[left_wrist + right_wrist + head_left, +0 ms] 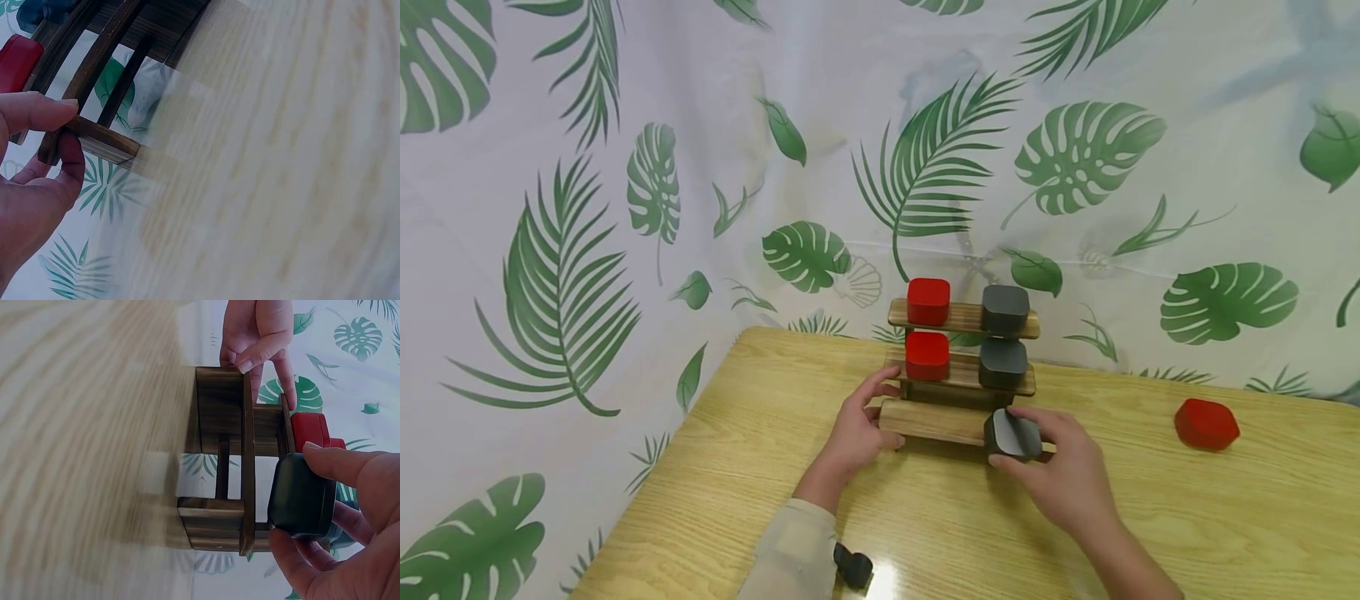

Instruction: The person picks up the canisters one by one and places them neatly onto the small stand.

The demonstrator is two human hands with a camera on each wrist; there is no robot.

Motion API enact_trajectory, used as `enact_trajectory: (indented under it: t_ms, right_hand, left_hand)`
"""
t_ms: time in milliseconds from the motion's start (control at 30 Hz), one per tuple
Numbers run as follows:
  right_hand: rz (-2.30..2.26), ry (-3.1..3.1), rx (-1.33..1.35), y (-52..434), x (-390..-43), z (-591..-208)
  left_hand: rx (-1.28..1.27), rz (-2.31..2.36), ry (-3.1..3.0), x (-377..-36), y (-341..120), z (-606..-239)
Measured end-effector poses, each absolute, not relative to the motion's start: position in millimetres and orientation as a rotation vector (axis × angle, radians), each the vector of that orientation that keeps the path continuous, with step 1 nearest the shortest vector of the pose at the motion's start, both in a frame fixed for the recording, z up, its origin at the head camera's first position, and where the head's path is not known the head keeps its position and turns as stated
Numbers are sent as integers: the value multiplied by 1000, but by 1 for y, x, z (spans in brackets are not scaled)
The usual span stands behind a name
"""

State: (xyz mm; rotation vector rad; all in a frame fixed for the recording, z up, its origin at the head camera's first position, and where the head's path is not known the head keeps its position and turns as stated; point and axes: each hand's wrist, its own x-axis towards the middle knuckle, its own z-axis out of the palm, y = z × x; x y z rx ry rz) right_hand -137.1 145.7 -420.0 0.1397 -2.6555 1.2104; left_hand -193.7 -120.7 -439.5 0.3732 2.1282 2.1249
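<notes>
A three-tier wooden shelf (932, 421) stands on the table near the wall. My left hand (859, 425) grips the left end of its lowest board (94, 69), thumb on one side and fingers curled on the other. With thumb and fingers, my right hand (1063, 467) holds a dark grey rounded-square box (300, 497) at the right end of that same board. Above it, another dark grey box (1003, 363) sits on the middle board and one more grey box (1005, 309) on the top. Red boxes, one on the middle board (927, 357) and one on the top board (928, 302), stand at the left.
A separate red box (1206, 424) lies on the wooden table (1150, 517), to the right of the shelf. Close behind the shelf hangs a white cloth (820, 183) printed with green leaves. A small black object (854, 569) shows beside my left sleeve.
</notes>
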Motion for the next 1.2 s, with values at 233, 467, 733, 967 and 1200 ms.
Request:
enact_trajectory:
  t_ms: [233, 467, 733, 967, 1200]
  right_hand:
    - [1260, -2639, 136, 134, -138, -417]
    - [1247, -2626, 139, 124, -143, -421]
    - [1247, -2611, 142, 112, -145, -424]
    - [1207, -2606, 150, 105, -147, -428]
    - [1206, -2605, 154, 100, -149, -431]
  left_hand:
    - [370, 2129, 2126, -196, -121, -441]
    - [362, 2130, 2119, -195, -121, -441]
    - [368, 2134, 2115, -196, -121, -442]
    - [369, 2132, 2120, -196, -121, -442]
    - [379, 2122, 2136, -196, -122, -441]
